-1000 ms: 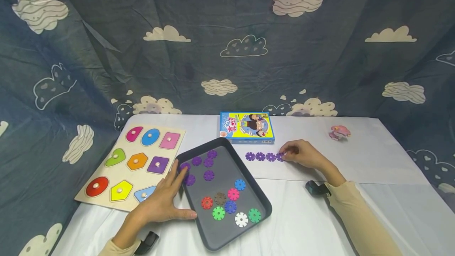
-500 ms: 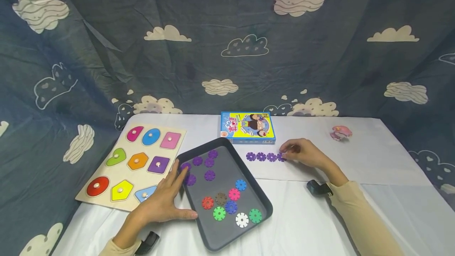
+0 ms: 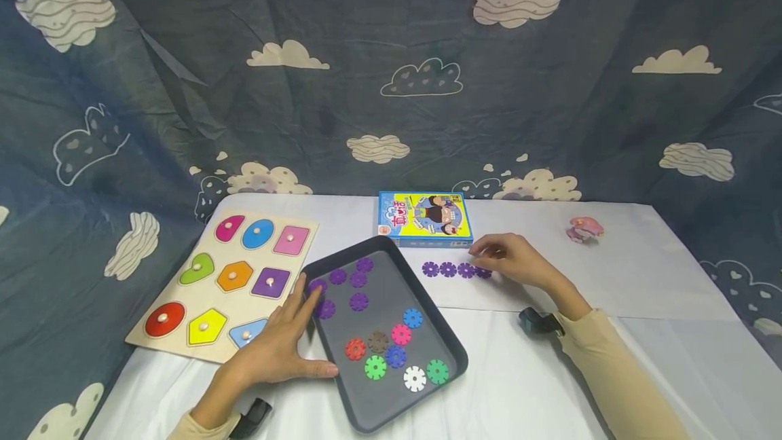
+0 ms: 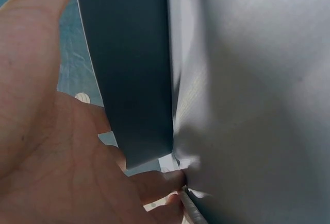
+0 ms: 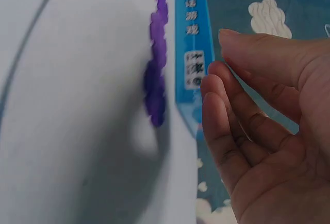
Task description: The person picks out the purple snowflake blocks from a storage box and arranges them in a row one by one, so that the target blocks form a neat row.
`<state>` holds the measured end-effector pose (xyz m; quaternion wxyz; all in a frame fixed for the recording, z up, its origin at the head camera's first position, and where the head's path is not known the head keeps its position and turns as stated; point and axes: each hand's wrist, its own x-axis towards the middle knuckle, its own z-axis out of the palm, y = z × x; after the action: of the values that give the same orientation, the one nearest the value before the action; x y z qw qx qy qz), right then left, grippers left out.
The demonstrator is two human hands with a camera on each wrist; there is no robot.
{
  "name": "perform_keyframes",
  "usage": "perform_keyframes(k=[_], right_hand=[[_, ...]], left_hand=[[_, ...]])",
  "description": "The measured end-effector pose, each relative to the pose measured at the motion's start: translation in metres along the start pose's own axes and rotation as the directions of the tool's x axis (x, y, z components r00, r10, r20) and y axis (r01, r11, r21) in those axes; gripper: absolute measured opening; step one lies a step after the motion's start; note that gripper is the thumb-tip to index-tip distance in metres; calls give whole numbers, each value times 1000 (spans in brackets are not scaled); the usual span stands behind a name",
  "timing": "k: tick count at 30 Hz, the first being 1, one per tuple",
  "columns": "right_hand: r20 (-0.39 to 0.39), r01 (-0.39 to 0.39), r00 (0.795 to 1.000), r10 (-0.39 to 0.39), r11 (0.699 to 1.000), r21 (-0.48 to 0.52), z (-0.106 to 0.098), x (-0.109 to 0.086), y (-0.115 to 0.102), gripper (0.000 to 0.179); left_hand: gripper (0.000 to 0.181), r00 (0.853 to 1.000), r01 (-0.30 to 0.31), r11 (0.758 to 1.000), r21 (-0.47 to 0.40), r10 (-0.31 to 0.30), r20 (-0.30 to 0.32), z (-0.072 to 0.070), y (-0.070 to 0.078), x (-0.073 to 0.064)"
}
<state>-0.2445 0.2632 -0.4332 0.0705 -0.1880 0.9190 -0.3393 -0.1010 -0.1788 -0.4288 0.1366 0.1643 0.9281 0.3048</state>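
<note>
Several purple notched plastic discs [image 3: 448, 269] lie in a short row on the white cloth; the right wrist view shows the row [image 5: 159, 38] edge-on. My right hand [image 3: 516, 262] hovers over the row's right end, its fingers loosely bent. In the right wrist view that hand [image 5: 258, 116] holds nothing, and its fingertips are apart from the discs. A dark grey tray [image 3: 427, 290] stands to the left with loose discs inside. Spread across its left side, my left hand [image 3: 275, 352] touches the rim with fairly straight fingers. The tray's outer wall [image 4: 129, 69] fills part of the left wrist view.
A wooden peg puzzle board [image 3: 204, 301] lies left of the tray, partly behind my left hand. Behind the purple row sits a blue-and-yellow card box [image 3: 424, 219]. A small pink toy [image 3: 584, 229] stands at the back right. Cloud-printed cloth [image 3: 391, 32] hangs behind the table.
My right hand has let go of the purple disc at the row's right end and shifted slightly left and up. The row stays put. My left hand keeps its place on the tray.
</note>
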Motion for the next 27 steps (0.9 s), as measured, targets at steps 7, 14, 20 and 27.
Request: perform_keyframes(k=[7,14,20,27], right_hand=[[26,94,995,-94,996,-10,-2,6,-26,19],[107,187,976,-187,982,10,0,16,-50,20],[175,257,950,-259,966,33,6,23,-67,18],[223,303,924,-310,951,65,15,30,-84,18]], left_hand=[[131,1000,-10,1000,4,10,-4,0,0,0],[131,1000,-9,1000,7,9,-10,0,0,0],[132,1000,-17,1000,7,17,-17,1,-3,0],[131,1000,-14,1000,9,14,-13,1,-2,1]])
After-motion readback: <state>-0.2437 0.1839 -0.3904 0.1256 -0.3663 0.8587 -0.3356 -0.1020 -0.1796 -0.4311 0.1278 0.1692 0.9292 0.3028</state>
